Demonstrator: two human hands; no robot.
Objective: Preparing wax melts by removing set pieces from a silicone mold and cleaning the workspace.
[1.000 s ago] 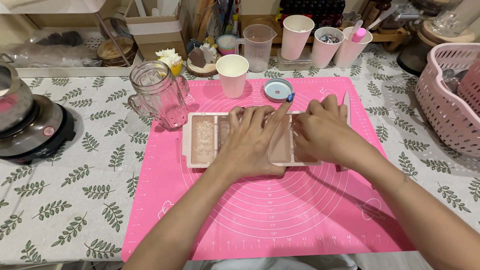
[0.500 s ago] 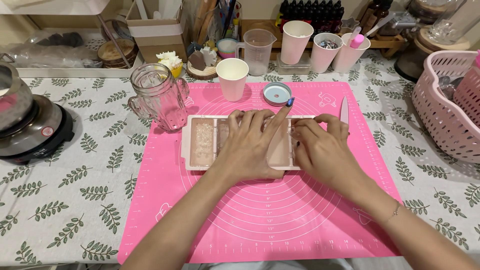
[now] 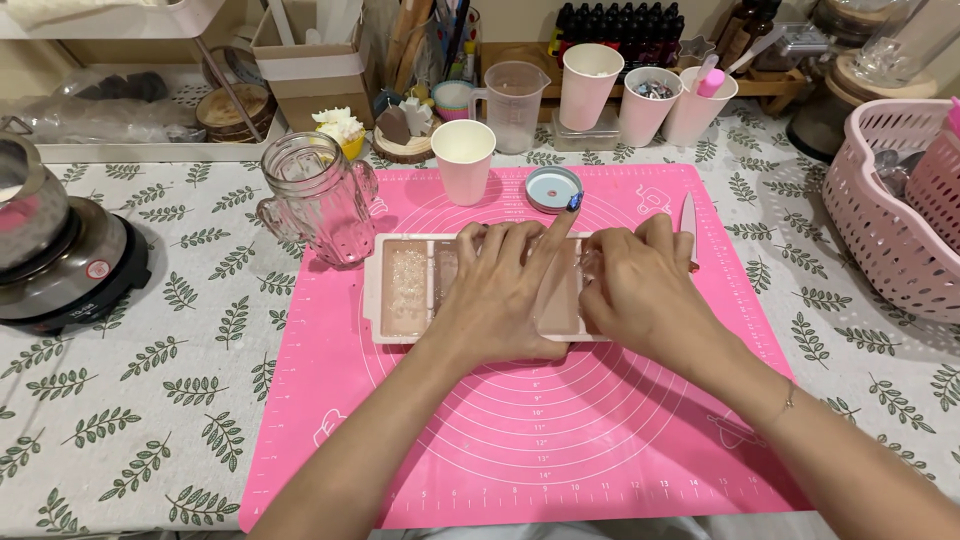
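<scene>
Both hands press on a pale pink mould (image 3: 403, 290) lying across the middle of a pink mat (image 3: 520, 430) on the desk (image 3: 130, 380). The left hand (image 3: 505, 290) lies flat over its centre, fingers spread and released, gripping nothing. The right hand (image 3: 640, 290) covers the mould's right end, fingers curled down on it. A knife (image 3: 688, 222) lies just beside the right hand, a glass jar (image 3: 318, 195) near the mould's left end

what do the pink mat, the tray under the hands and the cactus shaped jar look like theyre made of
The pink mat with printed circles looks like soft matte silicone: it lies flat, without glare. The pale pink rectangular mould tray under the left hand and right hand seems silicone or soft plastic, its rim dull. The clear cactus-shaped jar looks like glass, see-through with bright glints.
</scene>
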